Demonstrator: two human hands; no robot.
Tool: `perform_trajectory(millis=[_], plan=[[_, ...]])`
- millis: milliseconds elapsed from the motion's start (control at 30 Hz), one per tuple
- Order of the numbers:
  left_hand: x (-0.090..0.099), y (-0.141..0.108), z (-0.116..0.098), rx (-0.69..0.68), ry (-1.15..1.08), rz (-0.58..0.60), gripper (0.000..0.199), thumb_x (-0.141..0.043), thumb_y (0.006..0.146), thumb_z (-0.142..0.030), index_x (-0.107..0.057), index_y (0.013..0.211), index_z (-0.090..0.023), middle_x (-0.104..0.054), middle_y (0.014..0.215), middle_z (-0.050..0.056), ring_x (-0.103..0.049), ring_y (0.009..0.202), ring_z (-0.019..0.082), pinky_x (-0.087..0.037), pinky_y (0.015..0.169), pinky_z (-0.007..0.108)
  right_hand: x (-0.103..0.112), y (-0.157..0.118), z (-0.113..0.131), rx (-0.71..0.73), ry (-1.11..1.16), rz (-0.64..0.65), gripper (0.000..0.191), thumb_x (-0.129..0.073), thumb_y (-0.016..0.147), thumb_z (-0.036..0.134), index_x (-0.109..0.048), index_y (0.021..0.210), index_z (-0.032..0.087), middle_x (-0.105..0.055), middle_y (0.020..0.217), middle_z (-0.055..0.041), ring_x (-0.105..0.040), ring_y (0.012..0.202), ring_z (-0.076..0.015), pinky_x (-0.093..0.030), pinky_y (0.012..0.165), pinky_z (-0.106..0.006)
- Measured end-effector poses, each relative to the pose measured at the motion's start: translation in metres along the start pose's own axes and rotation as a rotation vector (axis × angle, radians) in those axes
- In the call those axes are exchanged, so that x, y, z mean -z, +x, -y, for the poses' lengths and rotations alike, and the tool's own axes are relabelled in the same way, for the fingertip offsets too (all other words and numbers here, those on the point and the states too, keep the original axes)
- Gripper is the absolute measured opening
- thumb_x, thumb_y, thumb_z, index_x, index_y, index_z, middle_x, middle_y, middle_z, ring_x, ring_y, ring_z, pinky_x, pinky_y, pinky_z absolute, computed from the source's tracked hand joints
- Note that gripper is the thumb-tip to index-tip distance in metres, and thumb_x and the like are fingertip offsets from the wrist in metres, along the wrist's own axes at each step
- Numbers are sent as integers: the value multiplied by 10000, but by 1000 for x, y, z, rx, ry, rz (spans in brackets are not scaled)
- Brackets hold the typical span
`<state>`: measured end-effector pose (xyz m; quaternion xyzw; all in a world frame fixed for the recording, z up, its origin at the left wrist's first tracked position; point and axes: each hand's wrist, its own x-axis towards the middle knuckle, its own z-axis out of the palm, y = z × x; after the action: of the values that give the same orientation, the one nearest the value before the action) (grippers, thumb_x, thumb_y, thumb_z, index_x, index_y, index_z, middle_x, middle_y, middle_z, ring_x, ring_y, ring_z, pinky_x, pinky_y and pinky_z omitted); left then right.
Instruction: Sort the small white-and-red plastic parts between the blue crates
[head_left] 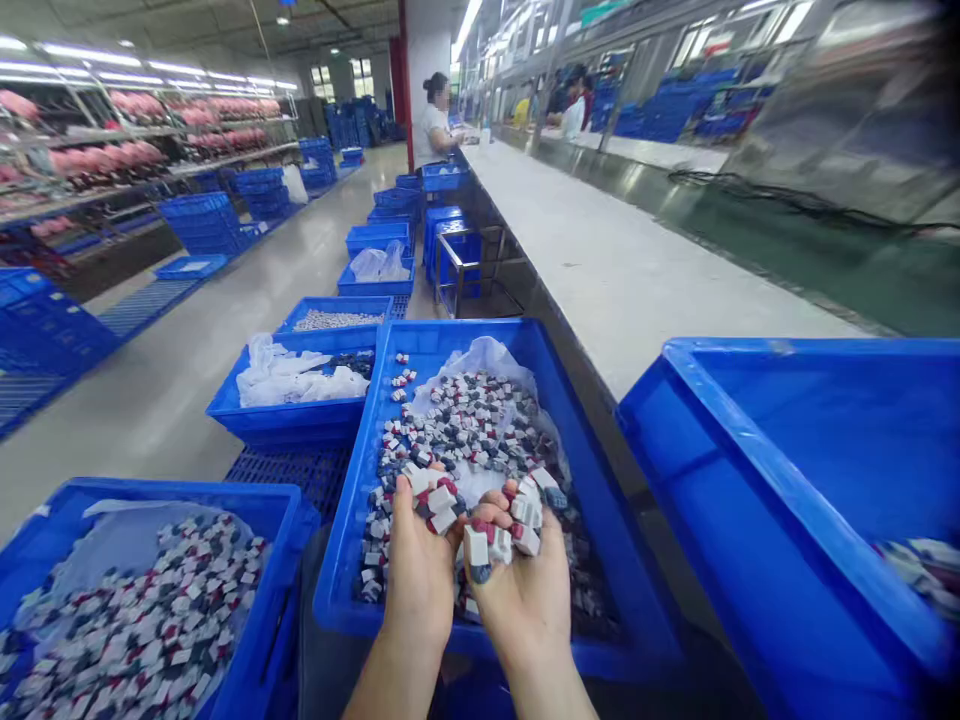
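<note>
My left hand [418, 575] is cupped palm up, with a few small white and red blocks [441, 503] resting in its curled fingers. Beside it, my right hand [531, 600] holds several small white, red and dark blue blocks [499, 544]. Their exact kind cannot be made out. Both hands are over a large blue bin [551, 375], close above a heap of similar loose pieces [476, 405]. A clear plastic bag [491, 355] lies partly spread under the heap. My hands hide the bin's near middle.
More such pieces fill a blue bin [292, 500] at lower left. A tilted blue bin [739, 480] stands at right, beside a long white workbench [592, 250]. Blue crates [296, 425] line the aisle ahead. A co-worker [435, 125] is at the bench farther off.
</note>
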<state>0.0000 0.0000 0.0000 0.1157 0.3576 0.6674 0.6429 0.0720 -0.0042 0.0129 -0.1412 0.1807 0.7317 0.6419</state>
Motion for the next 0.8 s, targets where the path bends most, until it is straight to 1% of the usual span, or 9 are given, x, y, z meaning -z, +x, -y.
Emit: perform_trajectory(millis=[67, 133, 233, 333, 400, 500, 633, 700, 800], plan=[[8, 1, 4, -126, 168, -48, 442, -495, 734, -543, -573, 986, -189, -598, 993, 66, -555, 857, 176, -439, 615, 239, -2, 1, 1, 2, -53, -13, 199, -363, 837, 263, -515, 734, 186, -452, 556, 36, -472, 466, -72, -453, 482, -177], [16, 2, 6, -258, 321, -59, 429, -534, 724, -512, -571, 1003, -189, -600, 967, 58, -547, 839, 168, -433, 625, 233, -1, 5, 2, 35, -108, -27, 173, -382, 816, 263, -525, 749, 196, -475, 567, 31, -484, 479, -81, -456, 477, -180], [23, 3, 2, -474, 527, 1, 381, -552, 732, -467, -568, 1012, -207, -593, 908, 26, -521, 764, 133, -418, 634, 216, 11, 22, 6, 153, -198, -51, 138, -428, 772, 282, -539, 792, 202, -526, 604, 26, -458, 443, -73, -442, 437, -175], [25, 1, -5, -586, 615, 85, 329, -533, 755, -444, -574, 988, -215, -582, 863, 11, -497, 733, 119, -413, 662, 212, 31, 45, 13, 210, -284, -203, 125, -459, 747, 291, -529, 774, 191, -531, 564, 36, -436, 394, -65, -415, 387, -161], [26, 1, -8, -591, 619, 109, 329, -529, 755, -452, -580, 971, -208, -581, 820, 12, -490, 697, 118, -414, 647, 216, 43, 57, 18, 198, -304, -273, 111, -461, 741, 275, -512, 734, 176, -517, 524, 40, -422, 369, -56, -393, 366, -143], [26, 1, -8, -509, 545, 115, 357, -529, 748, -468, -587, 971, -195, -600, 837, 30, -498, 664, 122, -418, 594, 225, 52, 63, 22, 187, -306, -277, 101, -467, 737, 260, -505, 728, 168, -517, 514, 38, -415, 360, -47, -387, 365, -131], [24, 2, -5, -364, 406, 7, 417, -569, 699, -505, -594, 967, -186, -615, 937, 67, -541, 755, 160, -440, 583, 241, 48, 58, 22, 190, -309, -223, 101, -476, 747, 269, -512, 779, 180, -524, 541, 35, -426, 377, -50, -387, 372, -131], [23, 3, -6, -331, 372, -46, 454, -589, 669, -528, -589, 976, -193, -617, 930, 65, -546, 774, 164, -440, 570, 234, 44, 55, 21, 189, -308, -179, 100, -473, 753, 272, -510, 790, 186, -516, 549, 36, -419, 380, -50, -374, 365, -129], [22, 3, -9, -318, 345, -79, 479, -595, 649, -550, -589, 971, -196, -617, 928, 63, -550, 807, 164, -441, 569, 226, 40, 51, 20, 178, -302, -115, 102, -461, 762, 272, -507, 794, 187, -501, 564, 34, -402, 388, -47, -366, 368, -126]])
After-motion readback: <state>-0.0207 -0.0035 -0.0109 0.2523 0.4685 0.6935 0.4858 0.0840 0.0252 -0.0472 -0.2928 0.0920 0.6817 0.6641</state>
